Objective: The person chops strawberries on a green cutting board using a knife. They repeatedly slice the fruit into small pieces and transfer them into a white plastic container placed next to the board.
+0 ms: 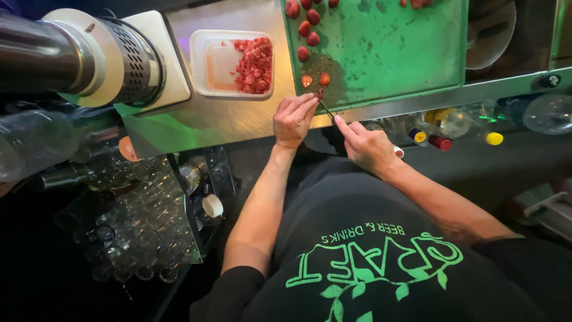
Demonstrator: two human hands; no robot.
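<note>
The white tub at 11 o'clock holds chopped strawberry; whole strawberries at 12 wait. The left hand pinches one piece; the right hand grips the knife.

Colours noted at bench.
Green cutting board; red strawberries; white tray of red chopped fruit; black shirt, green print.

Beneath the left hand the tabletop was brushed metal with a dull sheen. Just beyond it the green cutting board looked like matt, scuffed plastic, and the white tub left of it was smooth, translucent plastic.
</note>
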